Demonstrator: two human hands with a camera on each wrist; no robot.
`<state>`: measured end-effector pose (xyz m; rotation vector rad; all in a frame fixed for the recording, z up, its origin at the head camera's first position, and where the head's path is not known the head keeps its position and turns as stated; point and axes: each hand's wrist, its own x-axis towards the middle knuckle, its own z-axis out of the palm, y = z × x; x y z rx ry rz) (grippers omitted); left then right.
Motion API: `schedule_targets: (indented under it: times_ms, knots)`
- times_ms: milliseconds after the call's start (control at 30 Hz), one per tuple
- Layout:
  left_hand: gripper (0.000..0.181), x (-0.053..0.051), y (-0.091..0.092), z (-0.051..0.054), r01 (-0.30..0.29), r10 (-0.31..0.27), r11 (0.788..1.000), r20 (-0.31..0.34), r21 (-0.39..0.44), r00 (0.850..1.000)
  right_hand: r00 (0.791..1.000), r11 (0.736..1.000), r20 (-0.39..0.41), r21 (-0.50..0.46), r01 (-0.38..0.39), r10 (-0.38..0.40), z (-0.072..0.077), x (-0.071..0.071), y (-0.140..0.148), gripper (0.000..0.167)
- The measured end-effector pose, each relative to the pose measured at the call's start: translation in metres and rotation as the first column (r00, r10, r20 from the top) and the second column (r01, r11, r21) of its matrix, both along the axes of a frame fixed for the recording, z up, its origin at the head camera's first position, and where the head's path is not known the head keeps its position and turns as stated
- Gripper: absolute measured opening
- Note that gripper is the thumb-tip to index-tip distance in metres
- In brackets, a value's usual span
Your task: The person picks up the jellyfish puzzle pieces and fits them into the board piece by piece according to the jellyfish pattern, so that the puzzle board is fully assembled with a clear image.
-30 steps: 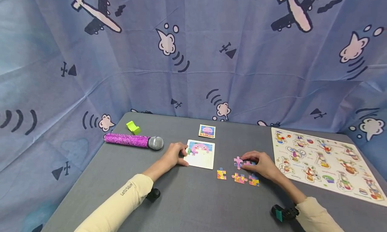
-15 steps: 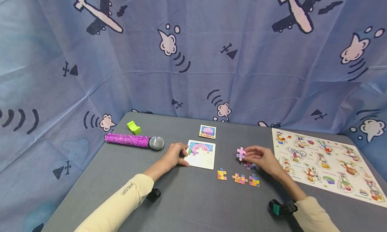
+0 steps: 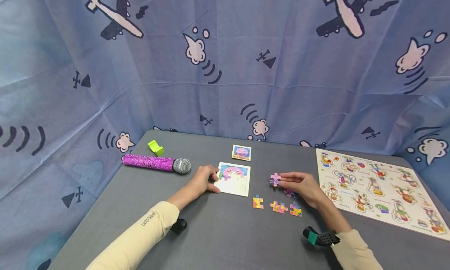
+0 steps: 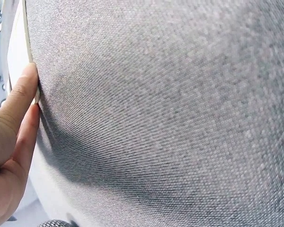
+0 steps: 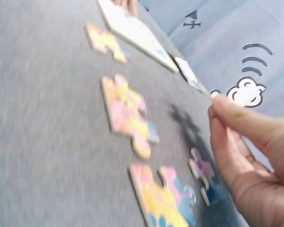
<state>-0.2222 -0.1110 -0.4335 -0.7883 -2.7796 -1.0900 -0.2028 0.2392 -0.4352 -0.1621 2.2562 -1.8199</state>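
Observation:
My right hand (image 3: 301, 187) pinches a pink and purple puzzle piece (image 3: 275, 179) by its right side, raised over the table; in the right wrist view thumb and fingers of the hand (image 5: 255, 156) meet, the piece mostly hidden. My left hand (image 3: 203, 181) grips the left edge of a white puzzle tray (image 3: 233, 188), seen also in the left wrist view with the hand (image 4: 14, 132) on the tray's rim (image 4: 20, 52). Part of a pink picture fills the tray's upper portion. Nearer me lie loose pieces: a yellow one (image 3: 258, 202), a pink-yellow one (image 3: 279, 207), a yellow-blue one (image 3: 295, 210) and a purple one (image 3: 290, 193).
A small jellyfish picture card (image 3: 241, 152) lies behind the tray. At the left are a glittery purple microphone (image 3: 149, 163) and a green block (image 3: 155, 148). A large board of printed figures (image 3: 379, 192) covers the right side. A patterned curtain (image 3: 225, 67) hangs behind the table.
My right hand has lifted the pink and purple piece off the table, turned it slightly, and most recently moved it a little left. My left hand stays on the tray's edge.

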Motion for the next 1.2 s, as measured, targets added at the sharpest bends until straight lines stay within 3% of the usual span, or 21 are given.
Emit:
schedule_targets:
  times_ms: [167,500,700,967,1200]
  knots:
    - [0.032,-0.001,0.0,0.0,0.003,-0.003,1.0,0.001,-0.014,1.0,0.999,0.998,0.054,-0.057,0.002,0.001,0.004,0.0,-0.007,0.046]
    - [0.032,-0.004,0.0,-0.005,0.018,-0.018,1.0,-0.036,-0.018,0.999,0.998,0.99,0.062,-0.139,0.003,0.005,0.002,-0.003,-0.032,0.037]
    - [0.033,-0.004,-0.001,-0.005,0.018,-0.019,1.0,-0.043,-0.018,0.999,0.996,0.992,0.086,-0.118,0.038,-0.028,0.001,-0.008,-0.049,0.039]
    - [0.033,-0.004,-0.001,-0.005,0.018,-0.019,1.0,-0.041,-0.018,0.999,0.99,0.985,0.133,-0.164,0.062,-0.04,0.005,-0.012,-0.069,0.037]
    - [0.033,-0.002,0.0,-0.002,0.012,-0.012,1.0,-0.025,-0.019,1.0,0.995,0.982,0.098,-0.183,0.038,-0.02,0.004,-0.014,-0.089,0.039]
